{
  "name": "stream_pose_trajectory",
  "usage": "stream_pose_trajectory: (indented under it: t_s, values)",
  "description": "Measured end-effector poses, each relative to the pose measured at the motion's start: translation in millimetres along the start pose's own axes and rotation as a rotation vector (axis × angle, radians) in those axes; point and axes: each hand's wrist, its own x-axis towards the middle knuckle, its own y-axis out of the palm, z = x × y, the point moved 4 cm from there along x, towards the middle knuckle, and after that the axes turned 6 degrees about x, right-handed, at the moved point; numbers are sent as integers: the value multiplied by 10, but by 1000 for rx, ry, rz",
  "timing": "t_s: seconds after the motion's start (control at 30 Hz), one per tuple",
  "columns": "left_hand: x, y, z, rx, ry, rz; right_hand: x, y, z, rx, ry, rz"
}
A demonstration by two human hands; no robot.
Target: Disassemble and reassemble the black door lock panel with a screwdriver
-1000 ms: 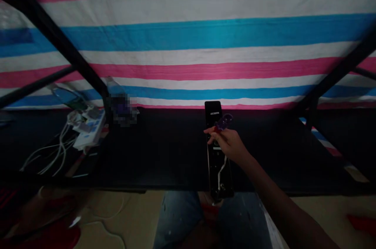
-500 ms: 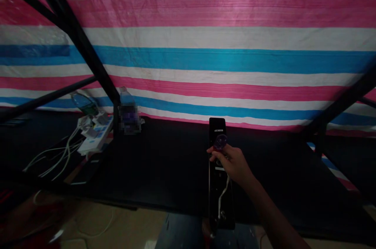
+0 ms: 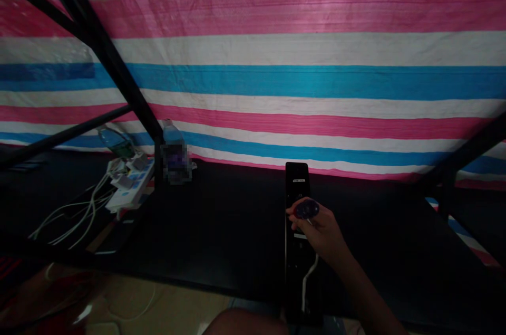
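My right hand (image 3: 322, 232) is closed in a pinch round a small purple translucent piece (image 3: 305, 209), held just above a long black slab-like device (image 3: 297, 240) that lies lengthwise on the dark table (image 3: 221, 229). A thin white cable (image 3: 308, 277) runs down from under my hand along the near part of the device. My left hand is out of sight.
A white power strip (image 3: 132, 184) with several white cords stands at the table's left, beside a plastic bottle (image 3: 173, 153) and a second tilted bottle (image 3: 114, 141). Black metal bars (image 3: 98, 45) cross at the left and right. A striped pink, white and blue sheet (image 3: 276, 60) hangs behind.
The view has tipped upward, so my knees have dropped out of the picture. My right hand has turned the purple piece from pointing up-right to lying flatter over the device.
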Motion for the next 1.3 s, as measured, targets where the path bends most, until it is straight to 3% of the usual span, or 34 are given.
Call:
stream_pose_trajectory:
  t_s: [0.1, 0.17, 0.27, 0.3, 0.33, 0.4, 0.5, 0.67, 0.77, 0.97, 1.07, 1.2, 1.3]
  values:
    - [15, -208, -131, -59, 31, -27, -11, -26, 9, -2, 39, -49]
    - [136, -413, -283, -163, 107, -160, -10, -38, 39, -16, 54, -48]
    - [342, -846, -459, -422, 330, -831, 6, -47, 119, -52, 9, 2]
    - [414, -918, -474, -421, 362, -1004, 12, -50, 145, -62, -14, 19]
    - [519, -938, -471, -410, 358, -1058, 17, -55, 164, -69, -34, 29]
    - [720, -890, -422, -335, 331, -1068, 24, -66, 173, -66, -58, 30]
    - [922, -699, -323, -165, 354, -990, 28, -72, 109, -40, -54, -6]
    - [999, -494, -211, 20, 341, -1057, 42, -45, -59, 70, -2, -125]
    - [1005, -471, -186, 24, 312, -1084, 61, -50, -61, 140, 43, -160]
    - [997, -459, -193, 46, 326, -1067, 92, -80, 192, -22, -54, 9]
    - [998, -454, -175, 48, 317, -1052, 91, -72, 196, -66, -82, -40]
    - [1010, -459, -131, 56, 312, -1047, 74, -29, 43, 47, 35, -150]
    - [1013, -467, -100, 69, 313, -1052, 59, -19, 24, 74, 74, -153]
